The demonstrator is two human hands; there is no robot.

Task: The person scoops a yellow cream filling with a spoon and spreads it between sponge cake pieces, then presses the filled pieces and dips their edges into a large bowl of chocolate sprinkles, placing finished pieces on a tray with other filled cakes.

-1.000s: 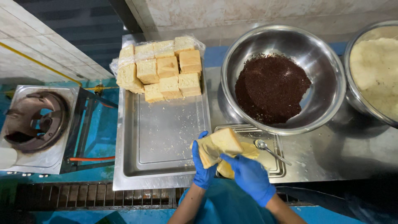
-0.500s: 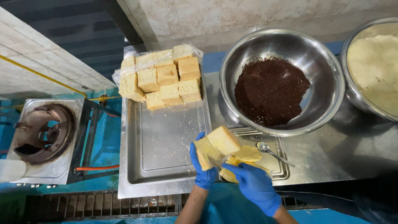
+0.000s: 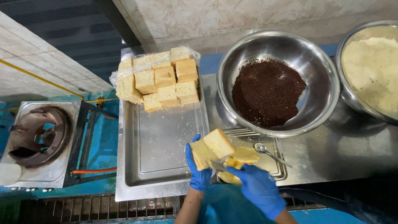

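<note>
My left hand, in a blue glove, holds pale yellow bread slices upright over the front edge of a steel tray. My right hand, also gloved in blue, grips a small knife whose blade lies against the bread. Just below and right of the bread is a yellow lump of butter. A stack of the same bread squares sits in clear plastic at the tray's far end.
A steel bowl of dark brown sprinkles stands behind the hands. A second bowl with pale shreds is at the right edge. A spoon lies in a small steel dish. A gas burner sits at the left.
The bread in my left hand has tilted and turned slightly while my right hand works the knife against it. The view has shifted a little to the right.
</note>
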